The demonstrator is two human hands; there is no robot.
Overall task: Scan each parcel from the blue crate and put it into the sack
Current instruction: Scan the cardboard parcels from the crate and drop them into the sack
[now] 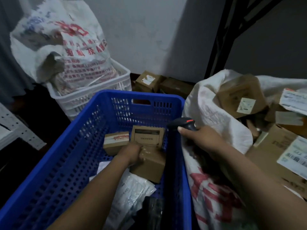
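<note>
Head camera looks down into the blue crate (66,163), where the left hand (132,152) reaches in, fingers curled over the top edge of a brown parcel (149,168) lying by the crate's right wall. Just beyond it, toward the far wall, stand a labelled box (147,135) and a smaller taped box (116,141). At the crate's right rim the right hand (201,138) grips a black scanner (184,123), fingers wrapped round its handle. Right of the crate the white sack (207,103) gapes open, cartons inside.
</note>
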